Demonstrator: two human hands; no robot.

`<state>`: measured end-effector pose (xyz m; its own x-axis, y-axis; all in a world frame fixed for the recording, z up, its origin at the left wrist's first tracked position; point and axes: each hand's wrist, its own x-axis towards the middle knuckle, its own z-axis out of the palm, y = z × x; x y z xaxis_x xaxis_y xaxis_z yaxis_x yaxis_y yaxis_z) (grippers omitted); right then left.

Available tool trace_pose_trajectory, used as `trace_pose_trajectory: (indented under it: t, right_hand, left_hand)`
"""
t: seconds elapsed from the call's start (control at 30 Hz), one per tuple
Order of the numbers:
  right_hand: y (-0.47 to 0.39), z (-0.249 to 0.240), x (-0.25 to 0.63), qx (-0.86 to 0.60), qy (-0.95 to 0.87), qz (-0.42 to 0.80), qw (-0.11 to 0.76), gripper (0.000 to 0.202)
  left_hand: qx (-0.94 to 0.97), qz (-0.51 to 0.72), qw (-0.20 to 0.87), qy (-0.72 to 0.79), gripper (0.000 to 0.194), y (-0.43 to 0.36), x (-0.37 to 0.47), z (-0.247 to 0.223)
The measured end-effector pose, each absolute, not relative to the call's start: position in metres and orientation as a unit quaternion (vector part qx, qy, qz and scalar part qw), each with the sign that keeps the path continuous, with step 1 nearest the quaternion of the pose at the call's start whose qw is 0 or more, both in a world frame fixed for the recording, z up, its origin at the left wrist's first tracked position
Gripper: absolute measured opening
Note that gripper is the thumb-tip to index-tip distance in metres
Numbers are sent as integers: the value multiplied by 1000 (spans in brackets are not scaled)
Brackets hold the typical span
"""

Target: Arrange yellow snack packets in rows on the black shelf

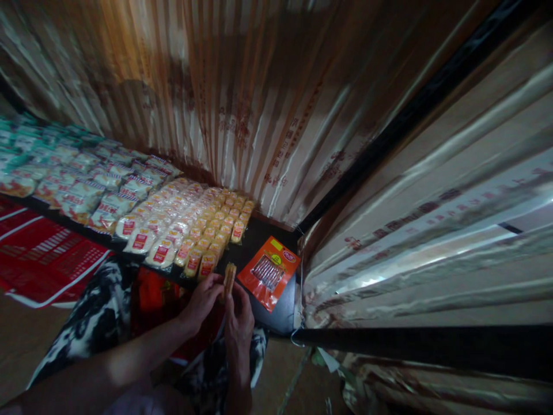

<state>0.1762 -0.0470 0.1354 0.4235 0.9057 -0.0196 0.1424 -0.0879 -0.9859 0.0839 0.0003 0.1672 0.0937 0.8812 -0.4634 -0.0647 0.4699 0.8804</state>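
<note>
Between my two hands, a small yellowish wrapped snack pack (230, 279) is held upright at the front edge of the dark table. My left hand (203, 301) is closed on its left side, fingertips pinching the wrapper. On the other side my right hand (239, 317) grips its lower part. Just ahead and left stand rows of similar small yellow wrapped snacks (208, 264). To the right of my hands lies a flat orange-red bag (270, 271) with a clear window showing thin sticks inside.
Left of the yellow snacks are round white wrapped snacks (161, 253), larger printed bags (110, 210) and green packs (26, 138). Pleated printed sheeting (259, 115) hangs behind the table (276, 317). Black frame bars (415, 346) run at the right. A red printed cloth (47, 253) hangs at left.
</note>
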Motion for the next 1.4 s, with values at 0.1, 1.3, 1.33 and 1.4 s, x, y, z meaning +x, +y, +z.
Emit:
trace_pose_trajectory:
  t: [0.1, 1.3, 1.33, 1.4]
  right_hand:
    - [-45, 139, 174, -640, -402, 354, 551, 36]
    - [-35, 119, 171, -716, -456, 254, 464, 50]
    - [-34, 118, 172, -718, -462, 245, 460, 49]
    - [-32, 117, 174, -722, -472, 229, 451, 48]
  left_hand:
    - [367, 378, 640, 560, 24, -1, 82, 169]
    - [429, 376, 604, 557, 23, 2, 73, 161]
    - [429, 378, 606, 552, 23, 2, 74, 161]
    - [430, 385, 608, 545, 22, 4, 75, 160]
